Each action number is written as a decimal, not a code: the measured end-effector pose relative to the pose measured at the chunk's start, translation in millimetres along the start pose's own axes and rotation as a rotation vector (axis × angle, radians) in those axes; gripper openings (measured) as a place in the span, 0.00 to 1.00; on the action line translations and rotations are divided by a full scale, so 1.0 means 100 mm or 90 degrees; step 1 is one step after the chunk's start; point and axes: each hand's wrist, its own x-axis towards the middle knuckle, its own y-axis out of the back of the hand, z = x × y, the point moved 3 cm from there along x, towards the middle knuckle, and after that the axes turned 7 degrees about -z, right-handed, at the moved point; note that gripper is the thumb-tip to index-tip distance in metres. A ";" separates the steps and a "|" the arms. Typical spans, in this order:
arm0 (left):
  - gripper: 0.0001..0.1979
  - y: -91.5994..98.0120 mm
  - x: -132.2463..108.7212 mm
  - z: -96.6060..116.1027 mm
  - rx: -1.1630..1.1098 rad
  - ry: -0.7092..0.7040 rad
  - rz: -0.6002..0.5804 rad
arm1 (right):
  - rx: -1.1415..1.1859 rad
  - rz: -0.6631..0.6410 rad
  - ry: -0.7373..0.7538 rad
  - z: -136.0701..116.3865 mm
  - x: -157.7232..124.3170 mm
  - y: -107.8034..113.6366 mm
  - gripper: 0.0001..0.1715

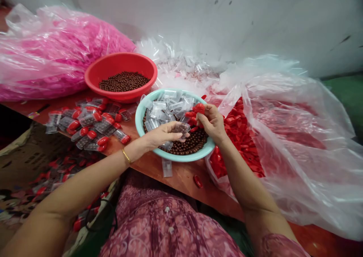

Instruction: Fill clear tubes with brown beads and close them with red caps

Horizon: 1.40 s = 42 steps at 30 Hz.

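Note:
Over a pale blue basin point(210, 149), my left hand point(161, 136) is closed around a small clear plastic container point(182, 128) with brown balls in it. Just to the right, my right hand point(212, 122) pinches a red cap point(199, 108) between thumb and fingers. Cap and container are apart. Brown balls point(188, 143) lie in the basin's near side, with several clear empty containers point(167, 107) heaped on top of them. A few more red caps point(193, 121) rest on that heap beside my right hand.
Filled red-capped containers point(92, 122) are piled on the table's left, above a carton point(17, 166) holding more. Behind stand a red bowl point(90, 73) of brown balls and a pink-filled bag point(56, 49). A plastic bag point(283, 136) of red caps lies right; one loose cap point(197, 181) sits near the edge.

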 end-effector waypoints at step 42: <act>0.11 -0.14 -0.15 0.10 0.606 0.025 0.183 | -0.273 -0.230 -0.070 -0.41 -0.39 -0.45 0.25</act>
